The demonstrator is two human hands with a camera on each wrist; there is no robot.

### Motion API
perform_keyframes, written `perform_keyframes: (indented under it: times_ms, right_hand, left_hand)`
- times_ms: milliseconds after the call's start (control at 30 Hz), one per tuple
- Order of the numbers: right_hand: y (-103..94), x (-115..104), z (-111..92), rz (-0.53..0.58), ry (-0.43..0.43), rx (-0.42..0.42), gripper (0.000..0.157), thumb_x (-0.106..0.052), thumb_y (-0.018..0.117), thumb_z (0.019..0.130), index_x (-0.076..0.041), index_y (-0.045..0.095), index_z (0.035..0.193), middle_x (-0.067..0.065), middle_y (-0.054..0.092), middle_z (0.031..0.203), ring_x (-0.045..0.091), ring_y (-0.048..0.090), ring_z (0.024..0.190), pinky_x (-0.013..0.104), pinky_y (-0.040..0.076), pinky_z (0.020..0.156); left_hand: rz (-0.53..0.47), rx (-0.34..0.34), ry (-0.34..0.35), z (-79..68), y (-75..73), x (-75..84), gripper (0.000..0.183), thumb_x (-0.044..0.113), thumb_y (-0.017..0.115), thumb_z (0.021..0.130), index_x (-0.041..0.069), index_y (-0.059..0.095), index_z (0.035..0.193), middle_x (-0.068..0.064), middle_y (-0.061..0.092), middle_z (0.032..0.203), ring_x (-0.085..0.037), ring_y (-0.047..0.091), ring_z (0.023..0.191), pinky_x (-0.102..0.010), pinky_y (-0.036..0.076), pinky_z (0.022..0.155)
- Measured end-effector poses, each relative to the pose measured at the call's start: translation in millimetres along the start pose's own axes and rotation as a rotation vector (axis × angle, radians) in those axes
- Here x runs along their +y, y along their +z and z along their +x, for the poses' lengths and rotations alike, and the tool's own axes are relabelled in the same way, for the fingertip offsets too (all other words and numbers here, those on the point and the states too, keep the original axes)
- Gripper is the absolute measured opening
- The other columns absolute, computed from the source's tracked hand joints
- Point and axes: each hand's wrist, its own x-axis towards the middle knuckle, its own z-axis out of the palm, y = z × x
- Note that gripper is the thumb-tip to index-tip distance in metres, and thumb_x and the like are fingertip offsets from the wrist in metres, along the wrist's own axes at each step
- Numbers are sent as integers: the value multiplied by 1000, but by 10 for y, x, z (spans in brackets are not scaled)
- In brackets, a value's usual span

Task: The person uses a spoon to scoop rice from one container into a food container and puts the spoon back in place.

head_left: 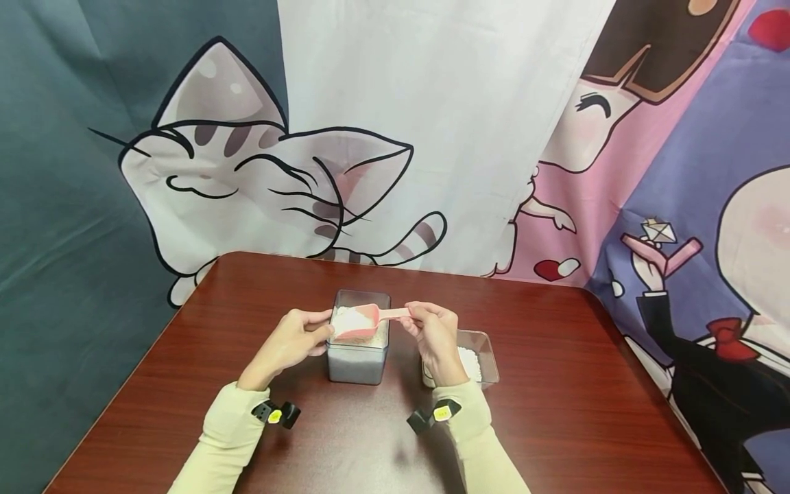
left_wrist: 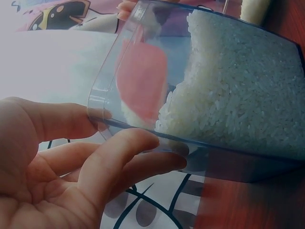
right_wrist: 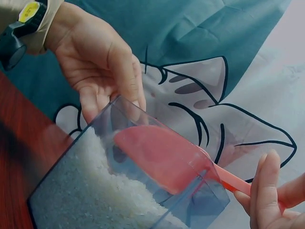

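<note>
A tall clear bluish container (head_left: 356, 365) stands on the table, filled with white rice (left_wrist: 248, 81) that slopes up one wall. At its left side near the rim, my left hand (head_left: 291, 339) grips the wall between thumb and fingers. My right hand (head_left: 437, 333) pinches the handle of a pink scoop (right_wrist: 157, 152) from the right. The scoop's bowl lies level across the top of the container, within its walls, and carries a heap of rice (head_left: 350, 321).
Under and beside my right wrist is a smaller clear tub (head_left: 486, 353) holding white grains, partly hidden by the hand. The reddish-brown wooden table (head_left: 555, 384) reaches back to a cartoon-printed curtain (head_left: 444, 103).
</note>
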Motion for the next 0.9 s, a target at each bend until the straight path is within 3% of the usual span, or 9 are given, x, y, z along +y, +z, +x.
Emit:
perform_keyframes:
  times_ms: [500,900]
  right_hand:
    - [-55,-20,35,43,22,6,11,10,55,81,6,65,78,10,61,64,11,60,50,16,52,49]
    - [-54,-46,18,43,25,12,9,9,55,83,10,64,83,10,62,65,10,59,50,15,51,49]
  left_hand:
    - [-10,-5,1,1,10,9,45,8,57,89,-7,46,130,-26,57,117,-28,62,97,-33,56,71]
    - [-7,-1,1,2,7,1,45,9,57,89,-7,47,130,-25,58,116,-27,62,97,-33,56,71]
